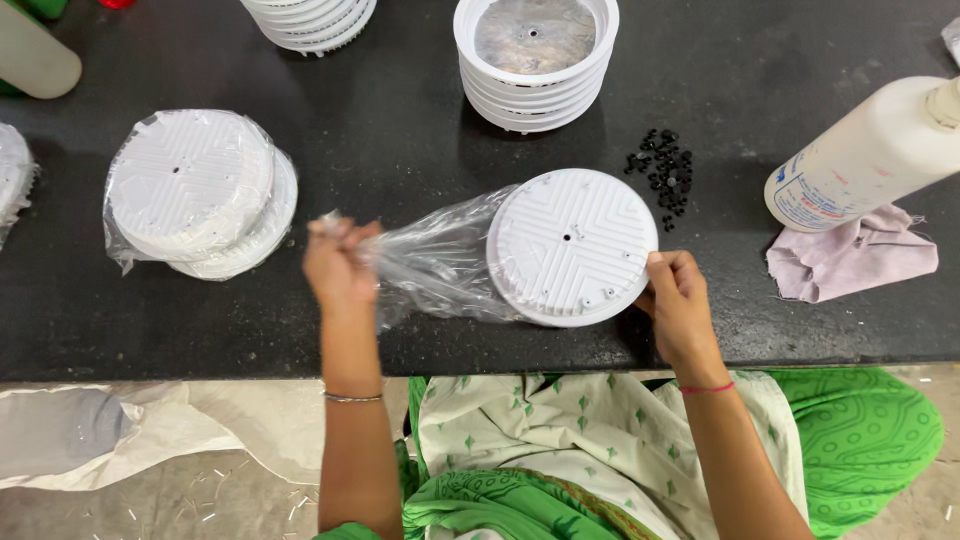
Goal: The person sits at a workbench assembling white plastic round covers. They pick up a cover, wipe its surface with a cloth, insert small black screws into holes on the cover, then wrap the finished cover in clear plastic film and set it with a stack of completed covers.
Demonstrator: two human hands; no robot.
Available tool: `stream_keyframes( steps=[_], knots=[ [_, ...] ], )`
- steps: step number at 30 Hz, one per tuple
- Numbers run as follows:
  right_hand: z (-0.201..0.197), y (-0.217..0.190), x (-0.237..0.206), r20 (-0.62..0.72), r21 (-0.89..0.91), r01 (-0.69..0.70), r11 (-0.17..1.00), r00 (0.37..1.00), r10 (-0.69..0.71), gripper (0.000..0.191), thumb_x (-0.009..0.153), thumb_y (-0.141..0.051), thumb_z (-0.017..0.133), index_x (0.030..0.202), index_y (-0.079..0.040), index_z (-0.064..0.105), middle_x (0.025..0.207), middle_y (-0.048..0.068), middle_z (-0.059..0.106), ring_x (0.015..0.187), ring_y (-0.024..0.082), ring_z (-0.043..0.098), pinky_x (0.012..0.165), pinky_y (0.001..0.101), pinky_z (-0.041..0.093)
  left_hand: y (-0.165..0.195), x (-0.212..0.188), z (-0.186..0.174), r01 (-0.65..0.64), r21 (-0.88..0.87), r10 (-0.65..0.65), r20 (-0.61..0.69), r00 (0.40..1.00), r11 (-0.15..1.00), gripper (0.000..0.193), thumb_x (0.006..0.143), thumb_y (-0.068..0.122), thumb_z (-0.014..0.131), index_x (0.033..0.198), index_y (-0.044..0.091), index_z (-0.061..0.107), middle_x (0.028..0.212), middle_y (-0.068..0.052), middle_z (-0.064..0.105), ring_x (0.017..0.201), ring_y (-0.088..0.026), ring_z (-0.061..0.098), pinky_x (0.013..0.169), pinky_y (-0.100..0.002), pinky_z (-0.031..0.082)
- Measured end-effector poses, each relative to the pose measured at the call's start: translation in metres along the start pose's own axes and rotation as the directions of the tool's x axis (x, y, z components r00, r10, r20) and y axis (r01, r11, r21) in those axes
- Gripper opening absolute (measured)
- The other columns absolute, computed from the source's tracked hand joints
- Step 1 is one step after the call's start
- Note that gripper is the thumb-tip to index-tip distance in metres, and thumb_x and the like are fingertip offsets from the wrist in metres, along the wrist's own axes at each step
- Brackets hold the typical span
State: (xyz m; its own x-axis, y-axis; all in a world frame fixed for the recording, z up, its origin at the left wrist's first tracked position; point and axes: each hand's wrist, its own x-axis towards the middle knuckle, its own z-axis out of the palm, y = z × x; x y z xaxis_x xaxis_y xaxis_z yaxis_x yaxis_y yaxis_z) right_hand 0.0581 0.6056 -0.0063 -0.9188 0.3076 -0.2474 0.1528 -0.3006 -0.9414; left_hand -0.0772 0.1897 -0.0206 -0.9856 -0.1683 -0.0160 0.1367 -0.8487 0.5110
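A round white plastic disc (570, 245) with a ribbed face and a small centre hole lies half out of a clear plastic bag (435, 265) on the black worktop (400, 130). My right hand (678, 300) grips the disc's right edge. My left hand (338, 262) pinches the bunched end of the bag at the left and holds it taut.
Two bagged discs (195, 195) lie stacked at the left. Stacks of white round trays (535, 65) stand at the back. A heap of small black parts (662, 170) lies beside the disc. A white bottle (870, 150) rests on a pink cloth (850, 260) at the right.
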Motion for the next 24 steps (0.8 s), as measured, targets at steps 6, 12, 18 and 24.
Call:
stream_keyframes(
  steps=[6, 12, 18, 24],
  knots=[
    [-0.004, 0.005, -0.007, -0.042, -0.035, 0.013, 0.999, 0.999, -0.015, 0.022, 0.107, -0.025, 0.053, 0.107, -0.003, 0.054, 0.103, 0.007, 0.065, 0.092, 0.012, 0.065, 0.085, 0.0321, 0.058, 0.017, -0.037, 0.031, -0.394, 0.833, 0.201, 0.341, 0.918, 0.389, 0.041, 0.097, 0.034, 0.072, 0.120, 0.007, 0.053, 0.095, -0.006, 0.057, 0.085, -0.017, 0.059, 0.077, -0.033, 0.051],
    [-0.012, -0.002, -0.016, 0.064, -0.374, 0.233, 0.898, 0.972, -0.225, 0.025, 0.104, -0.021, 0.060, 0.105, 0.003, 0.063, 0.122, 0.008, 0.061, 0.096, 0.014, 0.062, 0.083, 0.0292, 0.055, -0.030, -0.082, 0.098, -0.464, 0.804, -0.182, 0.427, 0.886, -0.372, 0.049, 0.072, 0.039, 0.087, 0.107, 0.011, 0.066, 0.115, -0.011, 0.059, 0.103, -0.032, 0.060, 0.080, -0.046, 0.050],
    [-0.018, -0.037, -0.006, 0.011, -0.642, 0.279, 0.714, 0.934, -0.356, 0.024, 0.098, -0.020, 0.067, 0.109, 0.001, 0.068, 0.102, 0.009, 0.068, 0.081, 0.015, 0.068, 0.073, 0.0291, 0.055, -0.061, -0.034, 0.087, -0.412, 0.797, 0.063, 0.486, 0.872, -0.442, 0.012, 0.084, 0.007, 0.073, 0.087, 0.006, 0.061, 0.110, -0.009, 0.064, 0.101, -0.035, 0.057, 0.083, -0.047, 0.049],
    [-0.011, -0.053, 0.025, 0.055, -0.857, 0.348, 0.381, 0.795, -0.604, 0.016, 0.093, -0.013, 0.075, 0.106, -0.004, 0.076, 0.094, 0.011, 0.069, 0.076, 0.024, 0.069, 0.071, 0.0350, 0.053, -0.086, 0.010, 0.090, -0.294, 0.929, 0.220, 0.342, 0.914, -0.225, 0.032, 0.079, -0.008, 0.061, 0.105, 0.010, 0.064, 0.097, -0.005, 0.065, 0.103, -0.031, 0.059, 0.083, -0.046, 0.048]
  ],
)
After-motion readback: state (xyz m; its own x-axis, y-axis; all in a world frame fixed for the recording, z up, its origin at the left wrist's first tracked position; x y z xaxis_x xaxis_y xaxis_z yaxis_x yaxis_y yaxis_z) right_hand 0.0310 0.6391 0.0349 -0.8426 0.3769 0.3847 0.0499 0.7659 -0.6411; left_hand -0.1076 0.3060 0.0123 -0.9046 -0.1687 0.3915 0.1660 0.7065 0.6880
